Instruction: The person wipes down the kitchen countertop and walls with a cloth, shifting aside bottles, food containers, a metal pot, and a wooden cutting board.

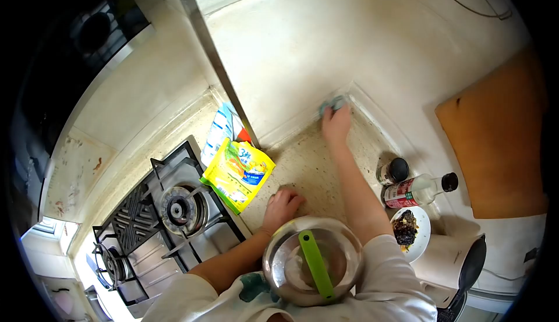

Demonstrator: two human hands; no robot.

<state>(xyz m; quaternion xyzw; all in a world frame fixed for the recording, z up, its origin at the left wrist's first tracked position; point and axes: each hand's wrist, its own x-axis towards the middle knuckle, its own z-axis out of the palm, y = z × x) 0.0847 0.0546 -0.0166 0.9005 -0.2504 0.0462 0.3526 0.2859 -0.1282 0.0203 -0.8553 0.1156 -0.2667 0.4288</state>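
My right hand reaches to the far corner of the speckled countertop, closed on a bluish-green cloth. The cloth is pressed against the corner where counter and wall meet. My left hand lies on the counter near its front, fingers loosely bent and holding nothing. Just left of it is a yellow-and-green packet, with a white-and-blue packet behind. Between my forearms, close to my body, sits a shiny metal lid with a green handle; what lies beneath it is hidden.
A gas stove stands on the left. To the right are a dark-capped jar, a clear bottle with a red label, and a white plate of dark food. A wooden board leans on the right wall.
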